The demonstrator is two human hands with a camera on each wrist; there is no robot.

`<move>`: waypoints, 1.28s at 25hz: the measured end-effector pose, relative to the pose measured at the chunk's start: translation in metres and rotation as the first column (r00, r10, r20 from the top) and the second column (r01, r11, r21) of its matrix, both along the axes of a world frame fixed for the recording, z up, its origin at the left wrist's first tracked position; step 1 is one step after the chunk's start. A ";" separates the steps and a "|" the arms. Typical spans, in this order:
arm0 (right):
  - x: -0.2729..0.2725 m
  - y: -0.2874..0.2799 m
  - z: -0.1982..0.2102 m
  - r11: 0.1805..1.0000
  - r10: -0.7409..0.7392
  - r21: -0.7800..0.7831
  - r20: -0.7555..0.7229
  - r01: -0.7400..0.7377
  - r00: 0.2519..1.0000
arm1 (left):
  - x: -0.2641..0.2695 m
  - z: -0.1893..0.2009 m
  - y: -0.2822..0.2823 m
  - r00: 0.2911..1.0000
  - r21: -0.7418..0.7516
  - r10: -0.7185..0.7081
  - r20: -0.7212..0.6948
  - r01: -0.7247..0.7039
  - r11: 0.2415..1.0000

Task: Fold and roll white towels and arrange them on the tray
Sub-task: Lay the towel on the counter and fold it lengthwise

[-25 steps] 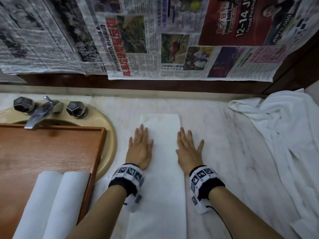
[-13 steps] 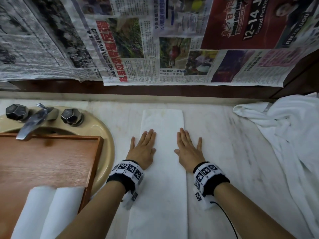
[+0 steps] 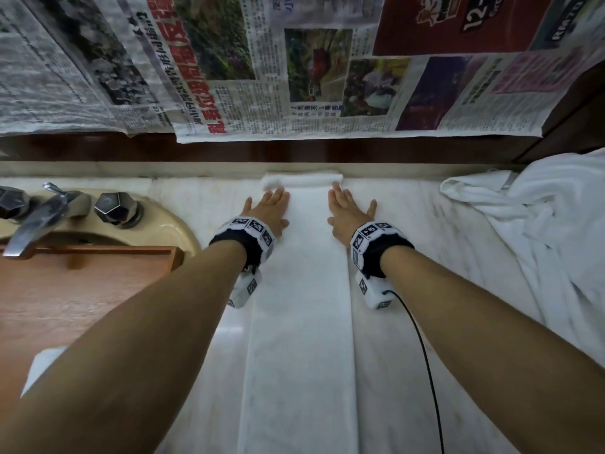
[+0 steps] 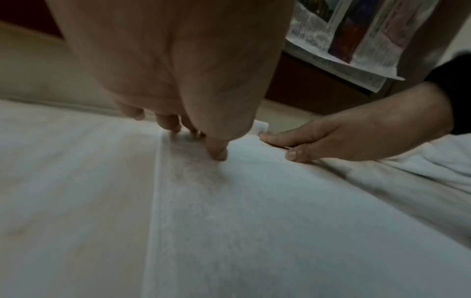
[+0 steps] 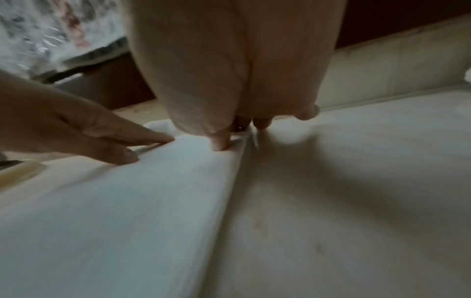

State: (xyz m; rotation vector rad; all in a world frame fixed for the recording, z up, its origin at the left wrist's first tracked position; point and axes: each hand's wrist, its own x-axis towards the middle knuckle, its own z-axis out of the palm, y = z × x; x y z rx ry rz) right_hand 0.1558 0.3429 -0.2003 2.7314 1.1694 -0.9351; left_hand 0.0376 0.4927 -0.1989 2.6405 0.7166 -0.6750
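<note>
A white towel (image 3: 299, 306), folded into a long narrow strip, lies on the marble counter and runs from the near edge to the back wall. Its far end (image 3: 302, 182) is bunched up against the wall ledge. My left hand (image 3: 266, 209) lies flat on the strip's left edge near that end, fingers straight. My right hand (image 3: 348, 209) lies flat on the right edge, partly on the counter. In the left wrist view the left fingertips (image 4: 216, 155) press the towel (image 4: 254, 221); the right wrist view shows the right fingertips (image 5: 220, 146) doing the same. A wooden tray (image 3: 75, 290) sits left, with a rolled towel (image 3: 42, 368) half hidden by my forearm.
The tray rests over a beige sink (image 3: 170, 227) with a chrome tap (image 3: 36, 221) and two dark knobs. A loose heap of white towels (image 3: 540, 237) lies at the right. Newspaper sheets (image 3: 294, 70) hang on the wall behind the counter.
Both hands have slid forward along the strip from its middle to its far end, staying flat. The towel's far end has bunched against the wall ledge.
</note>
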 end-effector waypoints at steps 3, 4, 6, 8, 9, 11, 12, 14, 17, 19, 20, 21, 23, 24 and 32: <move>-0.052 -0.029 0.012 0.988 0.005 0.154 0.058 -0.014 0.998 | -0.031 0.017 -0.034 0.967 0.027 0.092 0.237 -0.101 0.995; -0.079 -0.047 0.009 0.982 0.073 0.174 0.035 -0.078 0.997 | -0.052 0.018 -0.055 0.957 -0.015 0.078 0.281 -0.077 0.997; -0.122 -0.093 -0.002 0.973 0.217 0.088 -0.021 -0.215 0.976 | -0.106 0.005 -0.098 0.972 -0.092 -0.039 0.232 0.062 0.994; -0.117 -0.125 -0.014 0.995 0.098 0.004 -0.039 -0.098 0.994 | -0.152 -0.016 -0.108 0.989 -0.091 0.002 0.145 0.012 0.996; -0.108 -0.134 -0.015 0.998 -0.052 -0.022 -0.038 0.051 0.998 | -0.165 -0.021 -0.103 0.983 -0.085 0.132 0.128 -0.122 0.989; -0.099 -0.142 -0.007 0.970 -0.236 -0.062 -0.006 0.235 0.972 | -0.174 -0.019 -0.096 0.941 -0.085 0.326 0.095 -0.318 0.944; -0.112 -0.142 -0.001 0.976 -0.214 -0.038 -0.009 0.213 0.977 | -0.174 -0.013 -0.105 0.948 -0.095 0.297 0.114 -0.287 0.953; -0.163 -0.145 0.002 0.999 0.031 0.037 0.007 -0.031 1.000 | -0.180 -0.010 -0.141 0.978 -0.067 0.071 0.194 -0.059 0.996; -0.211 -0.174 -0.011 0.989 0.144 0.033 -0.036 -0.143 0.989 | -0.221 -0.023 -0.159 0.986 -0.054 -0.009 0.165 0.018 0.998; -0.197 -0.191 -0.011 0.980 -0.197 -0.013 -0.063 0.196 0.978 | -0.247 -0.025 -0.143 0.967 -0.044 0.222 0.127 -0.219 0.975; -0.193 -0.195 -0.007 0.956 -0.292 -0.053 -0.052 0.289 0.955 | -0.255 -0.022 -0.139 0.953 -0.040 0.282 0.110 -0.280 0.959; -0.200 -0.197 -0.001 0.955 -0.294 -0.041 -0.056 0.292 0.954 | -0.261 -0.017 -0.146 0.954 -0.053 0.273 0.127 -0.268 0.962; -0.239 -0.193 0.004 0.997 -0.044 0.062 -0.034 0.046 0.998 | -0.262 -0.013 -0.181 0.974 -0.081 0.105 0.201 -0.090 0.993; -0.260 -0.193 0.000 0.993 0.092 0.075 -0.035 -0.089 0.995 | -0.267 -0.016 -0.200 0.976 -0.085 0.024 0.214 -0.006 0.996; -0.282 -0.233 0.000 0.995 -0.084 0.050 0.010 0.083 0.996 | -0.317 -0.013 -0.201 0.980 -0.063 0.095 0.172 -0.086 0.994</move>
